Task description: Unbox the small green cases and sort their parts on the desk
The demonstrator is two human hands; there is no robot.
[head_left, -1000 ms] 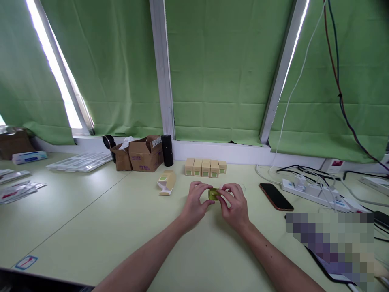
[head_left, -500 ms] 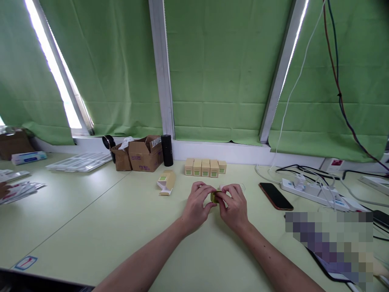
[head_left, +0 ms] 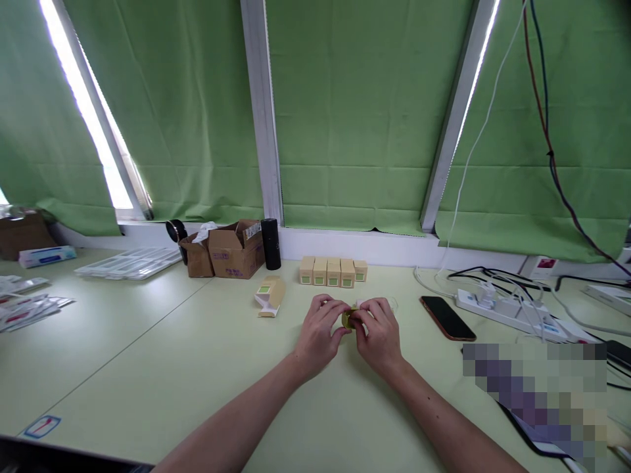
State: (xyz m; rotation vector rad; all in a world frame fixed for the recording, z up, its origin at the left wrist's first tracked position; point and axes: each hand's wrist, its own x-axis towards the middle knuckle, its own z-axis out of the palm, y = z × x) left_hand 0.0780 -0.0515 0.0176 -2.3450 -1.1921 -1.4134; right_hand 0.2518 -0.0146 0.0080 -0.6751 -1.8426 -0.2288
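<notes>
A small yellow-green object (head_left: 347,319) is pinched between my two hands above the table (head_left: 315,420); fingers cover most of it, so its kind does not show. My left hand (head_left: 320,332) grips its left side between thumb and fingertips. From the other side, my right hand (head_left: 378,334) holds it the same way. Something pale with a thin clear loop (head_left: 393,304) lies partly hidden behind my right hand. Left of my hands rests an opened cardboard box (head_left: 270,295) on its side. Behind them stands a row of small kraft boxes (head_left: 334,272) with green labels.
Brown cartons (head_left: 236,249) and a black cylinder (head_left: 271,244) stand at the back. On the right lie a phone (head_left: 447,318), a power strip (head_left: 513,315) with tangled cables and a blurred-out patch. Flat packets (head_left: 29,312) and a clear compartment tray (head_left: 129,263) are on the left.
Fingers of another person at the packets on the far left have gone out of view. My hands have hardly moved.
</notes>
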